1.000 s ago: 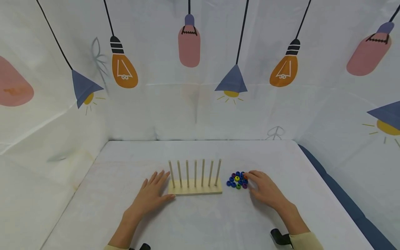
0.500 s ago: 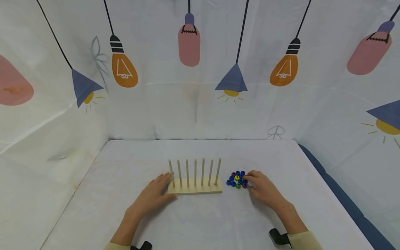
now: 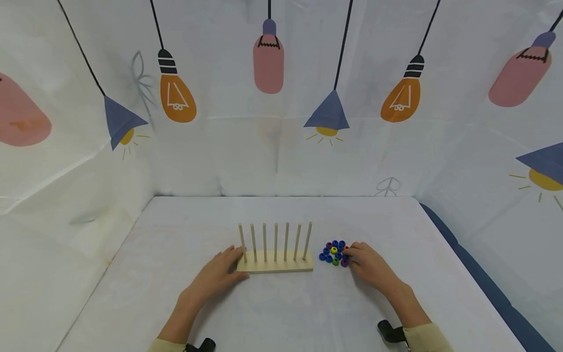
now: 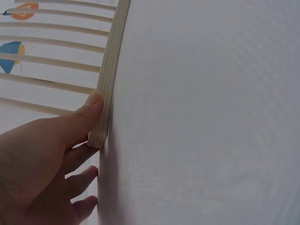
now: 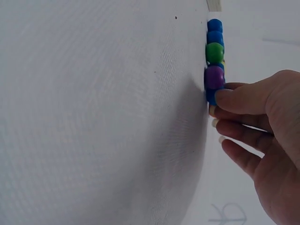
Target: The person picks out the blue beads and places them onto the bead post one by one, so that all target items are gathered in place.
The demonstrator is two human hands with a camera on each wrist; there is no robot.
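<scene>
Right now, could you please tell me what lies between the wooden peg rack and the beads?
Only a narrow bare strip of tabletop separates the peg rack from the beads, as the head view shows.

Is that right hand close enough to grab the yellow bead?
Probably yes: the right hand is at the edge of the beads, and nothing covers the yellow bead from above. Other beads crowd around it, so coming from the top looks easiest.

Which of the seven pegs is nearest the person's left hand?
The leftmost peg, at the end of the wooden base the left hand holds; the other six stand farther right.
</scene>
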